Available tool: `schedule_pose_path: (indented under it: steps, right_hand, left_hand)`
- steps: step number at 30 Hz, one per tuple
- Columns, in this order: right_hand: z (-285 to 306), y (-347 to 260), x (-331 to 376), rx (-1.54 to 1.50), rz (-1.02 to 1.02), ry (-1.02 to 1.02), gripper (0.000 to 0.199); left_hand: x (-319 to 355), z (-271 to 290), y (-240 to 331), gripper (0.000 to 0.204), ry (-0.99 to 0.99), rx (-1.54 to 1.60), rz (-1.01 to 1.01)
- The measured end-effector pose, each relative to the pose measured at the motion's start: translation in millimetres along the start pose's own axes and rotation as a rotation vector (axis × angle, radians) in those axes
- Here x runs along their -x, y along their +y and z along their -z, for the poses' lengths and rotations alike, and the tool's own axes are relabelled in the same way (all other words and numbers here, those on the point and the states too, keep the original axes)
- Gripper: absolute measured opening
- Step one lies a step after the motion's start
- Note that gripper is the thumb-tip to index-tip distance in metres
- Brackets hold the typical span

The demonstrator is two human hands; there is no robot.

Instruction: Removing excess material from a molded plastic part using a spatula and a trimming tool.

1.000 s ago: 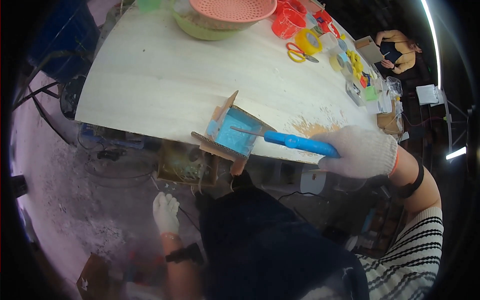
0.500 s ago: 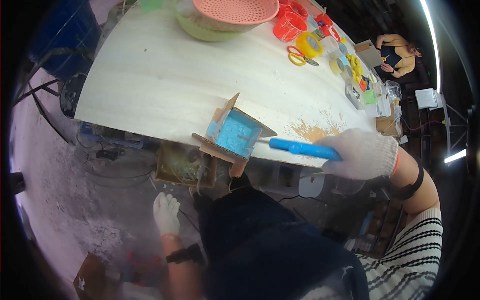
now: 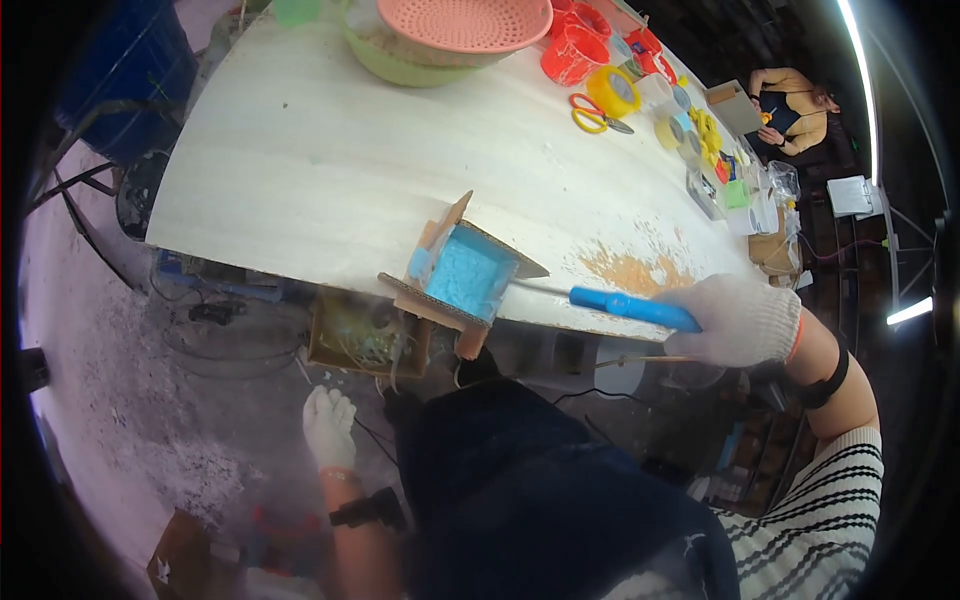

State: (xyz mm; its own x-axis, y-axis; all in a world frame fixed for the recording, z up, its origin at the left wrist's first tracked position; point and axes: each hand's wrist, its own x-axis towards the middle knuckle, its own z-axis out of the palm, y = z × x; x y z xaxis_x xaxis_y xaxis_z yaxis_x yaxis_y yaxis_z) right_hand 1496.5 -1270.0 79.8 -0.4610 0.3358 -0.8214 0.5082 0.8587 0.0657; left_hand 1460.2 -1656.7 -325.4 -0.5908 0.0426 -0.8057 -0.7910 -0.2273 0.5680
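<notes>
My right hand (image 3: 735,320), in a white knitted glove, grips a blue-handled tool (image 3: 630,307) with a thin metal shaft. The shaft points left to an open cardboard box (image 3: 430,300) at the table's near edge; its tip is hidden behind the box's side. Wet-looking light blue material (image 3: 468,272) lies inside the box. A thin brown stick (image 3: 640,358) shows beside the right glove; whether the glove holds it I cannot tell. My left hand (image 3: 329,428), also gloved, hangs below the table edge with fingers curled and nothing visible in them.
The white table (image 3: 340,150) bears a pink colander (image 3: 465,22), red buckets (image 3: 575,55), yellow tape (image 3: 613,92) and scissors (image 3: 597,118). Under its edge stands a carton (image 3: 365,340) of scraps. A blue barrel (image 3: 130,85) is at far left. Another person (image 3: 785,110) works at far right.
My right hand has drawn the blue-handled tool back to the right, away from the blue material. The box and my left hand look almost unchanged.
</notes>
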Motion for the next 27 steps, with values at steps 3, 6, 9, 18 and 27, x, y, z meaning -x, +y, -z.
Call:
schedule_pose_path:
  steps: [3,6,9,18,27]
  right_hand:
    - [-1.8,-1.1,-0.7,0.016,0.125,-0.107,0.037]
    - [8.6,-18.7,-3.6,-0.018,0.148,-0.058,0.036]
    - [12.4,-21.3,-3.8,0.029,0.124,-0.123,0.025]
    - [17.2,-15.5,-8.9,0.024,0.110,-0.061,0.027]
    - [-3.2,10.3,7.6,-0.619,-0.110,-0.120,0.047]
  left_hand:
    - [-4.6,1.7,-3.0,0.052,-0.002,0.020,0.019]
    - [-4.0,-1.4,-1.9,0.052,-0.010,0.011,0.012]
    - [-6.2,0.0,-3.6,0.052,-0.021,0.026,0.018]
    - [-0.2,3.2,-1.7,0.050,-0.002,0.017,0.010]
    - [7.7,-1.1,10.0,0.053,0.010,0.002,-0.006]
